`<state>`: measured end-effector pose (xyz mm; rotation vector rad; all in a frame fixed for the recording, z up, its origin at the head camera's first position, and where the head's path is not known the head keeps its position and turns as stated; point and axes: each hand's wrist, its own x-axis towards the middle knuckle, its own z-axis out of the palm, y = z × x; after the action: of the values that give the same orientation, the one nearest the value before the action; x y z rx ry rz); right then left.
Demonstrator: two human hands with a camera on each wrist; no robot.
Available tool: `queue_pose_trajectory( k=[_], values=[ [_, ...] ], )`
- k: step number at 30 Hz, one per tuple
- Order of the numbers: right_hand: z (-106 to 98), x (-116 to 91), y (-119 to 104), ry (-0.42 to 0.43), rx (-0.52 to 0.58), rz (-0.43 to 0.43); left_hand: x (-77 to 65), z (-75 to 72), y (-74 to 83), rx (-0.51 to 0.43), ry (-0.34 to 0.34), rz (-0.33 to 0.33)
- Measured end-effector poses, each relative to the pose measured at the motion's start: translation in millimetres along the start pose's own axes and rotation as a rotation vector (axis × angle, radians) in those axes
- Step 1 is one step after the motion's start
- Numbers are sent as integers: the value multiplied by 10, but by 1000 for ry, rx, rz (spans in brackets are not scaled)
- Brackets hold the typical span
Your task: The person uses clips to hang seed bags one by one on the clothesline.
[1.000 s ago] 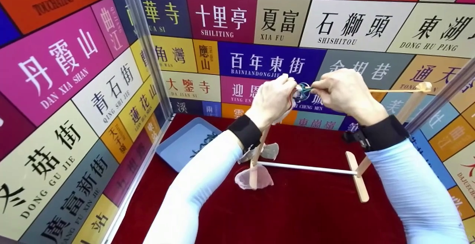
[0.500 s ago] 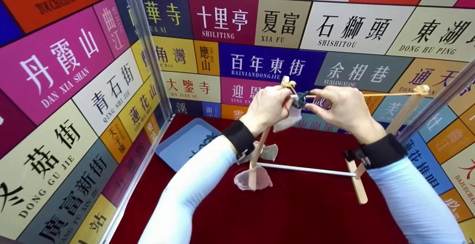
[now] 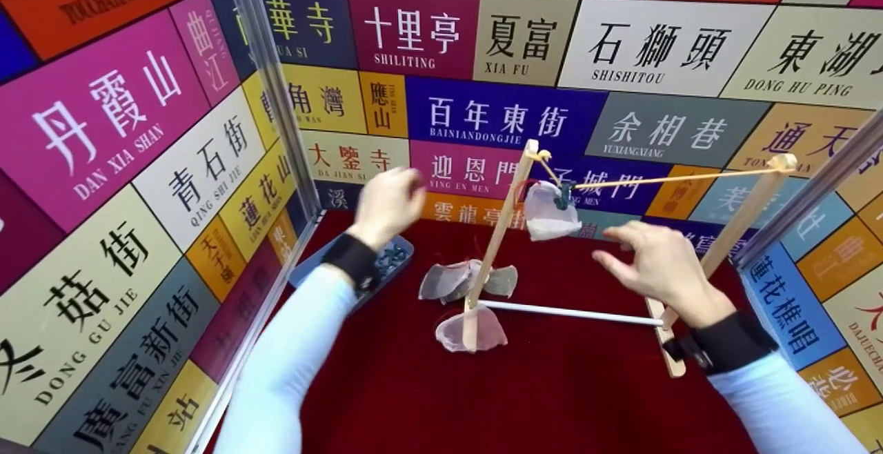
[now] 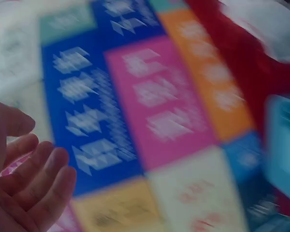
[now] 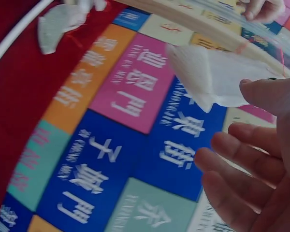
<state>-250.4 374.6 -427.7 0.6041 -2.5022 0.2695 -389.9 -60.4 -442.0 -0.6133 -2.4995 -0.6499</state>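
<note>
A white translucent pouch (image 3: 552, 219) with a red string hangs from a yellowish cord (image 3: 683, 179), held there by a dark green clip (image 3: 564, 195). My left hand (image 3: 390, 205), blurred, is above the blue tray (image 3: 303, 273), which has several green clips (image 3: 393, 259) in it. In the left wrist view its fingers (image 4: 43, 179) are loosely bent around nothing. To the right of the pouch, below the cord, my right hand (image 3: 655, 268) is spread and holds nothing. The right wrist view has the white pouch (image 5: 217, 75) just beyond the thumb.
The cord runs between two wooden posts, the left post (image 3: 498, 233) and the right post (image 3: 741, 223), joined low down by a white rod (image 3: 572, 312). Several more pouches (image 3: 472, 330) lie around the left post's foot on the dark red cloth (image 3: 552, 399). Panelled walls stand behind and at the sides.
Both hands have let go at the cord, leaving the pouch clipped and hanging. The left hand has moved left and down to the tray; the right has drawn back, down and rightward.
</note>
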Motion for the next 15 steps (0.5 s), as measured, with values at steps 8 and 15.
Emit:
queue_pose_trajectory(
  k=[8, 15],
  values=[
    [128, -245, 98, -248, 5, 200, -653, 365, -947, 117, -213, -254],
    [317, -375, 41, -353, 10, 212, -1268, 889, -1320, 25, -562, -456]
  ],
)
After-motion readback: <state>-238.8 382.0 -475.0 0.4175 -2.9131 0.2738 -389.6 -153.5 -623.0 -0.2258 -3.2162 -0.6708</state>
